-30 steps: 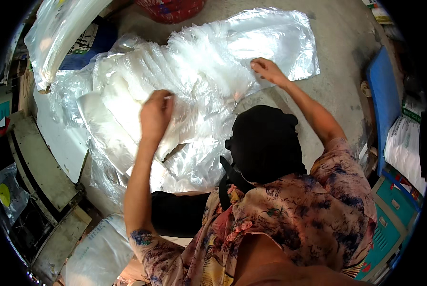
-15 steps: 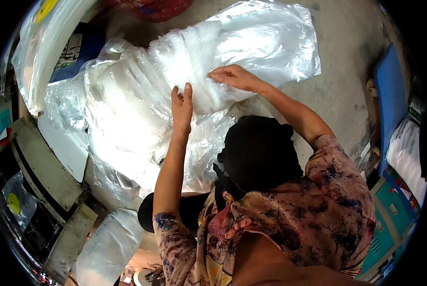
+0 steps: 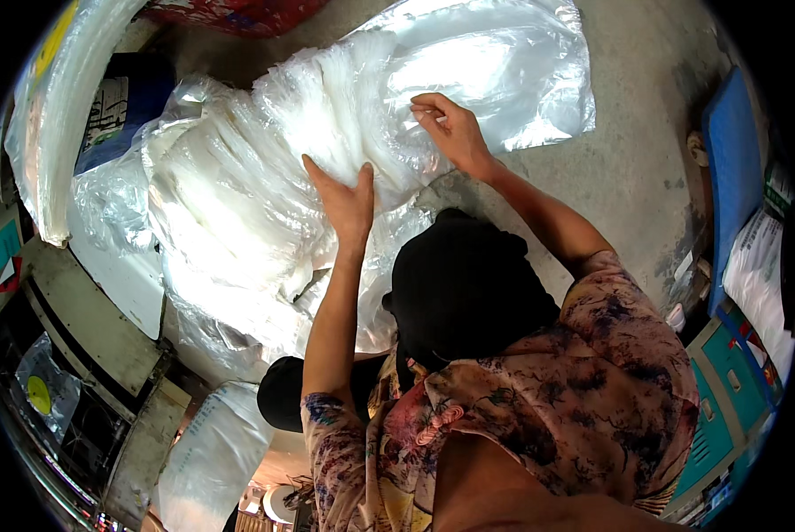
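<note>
A long layered pile of clear, crinkled plastic film [image 3: 224, 191] is bunched into many ruffled white folds, with a smoother sheet [image 3: 530, 75] at its upper right. My left hand [image 3: 344, 195] rests on the folds at the middle, thumb and forefinger spread wide. My right hand [image 3: 450, 133] is farther up and right, where the folds meet the smooth sheet, its fingers loosely bent and slightly apart, over the film.
A hanging bundle of film [image 3: 56, 124], a blue container [image 3: 144, 93] and a red one [image 3: 224, 11] border the pile. A blue board [image 3: 730, 177] and white sacks [image 3: 752, 275] stand right on the concrete floor [image 3: 637, 177]. Machinery [image 3: 91, 324] is lower left.
My left hand has moved rightward and its fingers have spread onto the folds. My right hand came down leftward toward the left one, then moved slightly up and right.
</note>
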Action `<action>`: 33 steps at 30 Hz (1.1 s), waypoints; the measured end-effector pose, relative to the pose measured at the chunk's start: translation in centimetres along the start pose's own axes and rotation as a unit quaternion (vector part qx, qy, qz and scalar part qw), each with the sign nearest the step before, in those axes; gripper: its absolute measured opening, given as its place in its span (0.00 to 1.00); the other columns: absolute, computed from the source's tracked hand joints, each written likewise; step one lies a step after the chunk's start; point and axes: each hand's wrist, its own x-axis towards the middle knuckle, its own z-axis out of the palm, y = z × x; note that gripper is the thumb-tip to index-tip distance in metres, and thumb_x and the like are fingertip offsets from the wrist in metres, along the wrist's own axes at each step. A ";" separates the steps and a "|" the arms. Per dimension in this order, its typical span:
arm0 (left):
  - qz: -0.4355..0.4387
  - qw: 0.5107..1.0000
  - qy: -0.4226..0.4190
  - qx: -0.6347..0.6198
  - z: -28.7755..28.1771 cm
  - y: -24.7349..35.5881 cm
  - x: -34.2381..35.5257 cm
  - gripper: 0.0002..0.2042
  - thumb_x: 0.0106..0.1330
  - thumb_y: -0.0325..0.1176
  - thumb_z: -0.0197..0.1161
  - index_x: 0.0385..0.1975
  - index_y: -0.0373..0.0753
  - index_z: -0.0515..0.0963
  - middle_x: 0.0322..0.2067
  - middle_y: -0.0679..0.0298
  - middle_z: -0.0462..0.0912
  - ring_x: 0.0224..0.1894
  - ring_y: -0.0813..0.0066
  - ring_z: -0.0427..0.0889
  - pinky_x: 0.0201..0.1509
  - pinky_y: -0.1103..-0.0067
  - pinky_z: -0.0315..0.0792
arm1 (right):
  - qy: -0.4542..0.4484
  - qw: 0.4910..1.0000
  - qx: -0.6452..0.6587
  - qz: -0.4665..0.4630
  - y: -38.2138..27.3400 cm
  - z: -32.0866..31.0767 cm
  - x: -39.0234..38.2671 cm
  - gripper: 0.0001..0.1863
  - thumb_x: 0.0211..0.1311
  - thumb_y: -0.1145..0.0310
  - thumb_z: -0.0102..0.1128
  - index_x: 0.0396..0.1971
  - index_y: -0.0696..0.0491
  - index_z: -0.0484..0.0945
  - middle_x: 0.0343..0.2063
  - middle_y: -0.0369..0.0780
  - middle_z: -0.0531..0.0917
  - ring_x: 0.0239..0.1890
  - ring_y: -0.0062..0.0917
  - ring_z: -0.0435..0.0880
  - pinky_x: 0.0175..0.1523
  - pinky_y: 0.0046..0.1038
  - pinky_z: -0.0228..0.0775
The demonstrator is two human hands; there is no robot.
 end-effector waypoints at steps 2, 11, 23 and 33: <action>0.013 0.999 0.007 0.041 0.4 2.0 -0.2 0.54 0.53 0.38 0.72 0.72 0.28 0.39 0.63 0.33 0.58 0.65 0.39 0.63 0.67 0.64 0.61 | -0.034 0.999 -0.005 -0.003 0.7 0.9 0.8 0.23 0.66 0.61 0.62 0.56 0.58 0.74 0.46 0.45 0.84 0.47 0.28 0.84 0.50 0.28 0.76; 0.052 0.997 -0.044 -0.026 -1.0 -1.1 1.9 0.48 0.54 0.23 0.61 0.74 0.36 0.38 0.64 0.35 0.61 0.54 0.45 0.76 0.56 0.65 0.72 | -0.152 0.958 -0.241 0.032 -1.4 5.6 0.4 0.55 0.48 0.49 0.70 0.71 0.58 0.50 0.62 0.55 0.69 0.62 0.46 0.71 0.62 0.39 0.67; 0.024 0.991 -0.085 -0.096 -1.3 -1.1 2.2 0.48 0.55 0.22 0.61 0.73 0.35 0.36 0.65 0.34 0.60 0.65 0.46 0.67 0.68 0.67 0.63 | -0.122 0.949 -0.286 -0.047 -2.2 0.0 1.7 0.36 0.53 0.70 0.55 0.66 0.56 0.63 0.53 0.54 0.78 0.54 0.45 0.78 0.58 0.41 0.69; -0.059 0.991 -0.117 -0.034 -3.3 0.5 1.1 0.50 0.53 0.24 0.65 0.73 0.37 0.36 0.56 0.34 0.71 0.57 0.40 0.74 0.61 0.63 0.70 | -0.212 0.920 -0.325 -0.057 -1.4 5.5 -1.3 0.50 0.50 0.60 0.66 0.71 0.58 0.49 0.47 0.56 0.78 0.49 0.47 0.79 0.52 0.43 0.72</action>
